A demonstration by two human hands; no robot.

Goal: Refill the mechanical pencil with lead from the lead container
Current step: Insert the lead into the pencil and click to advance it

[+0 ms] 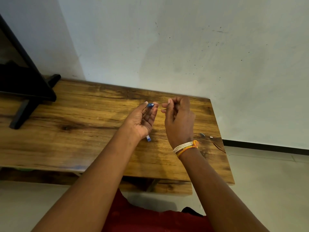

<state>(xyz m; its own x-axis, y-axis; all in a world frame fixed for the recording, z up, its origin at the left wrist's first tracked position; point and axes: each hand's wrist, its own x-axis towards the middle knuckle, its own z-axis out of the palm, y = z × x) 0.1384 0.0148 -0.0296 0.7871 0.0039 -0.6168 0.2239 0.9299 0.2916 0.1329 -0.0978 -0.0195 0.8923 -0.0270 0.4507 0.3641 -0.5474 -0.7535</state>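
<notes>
My left hand (pixel 142 121) is raised over the wooden table (pixel 83 131), palm towards me. Its thumb and fingers are closed on a blue mechanical pencil (pixel 150 104). Only the pencil's top end shows at the fingertips. A blue and white tip (pixel 148 139) pokes out below the heel of that hand; I cannot tell whether it belongs to the pencil or is the lead container. My right hand (pixel 178 121) pinches a thin dark lead (pixel 160 103), which runs level from its fingertips to the pencil's open end.
A small grey-blue cap (pixel 202 134) and a tiny white piece (pixel 211 136) lie on the table right of my right wrist. A black stand (pixel 31 97) occupies the table's far left. The pale wall (pixel 184 47) runs along the table's back edge.
</notes>
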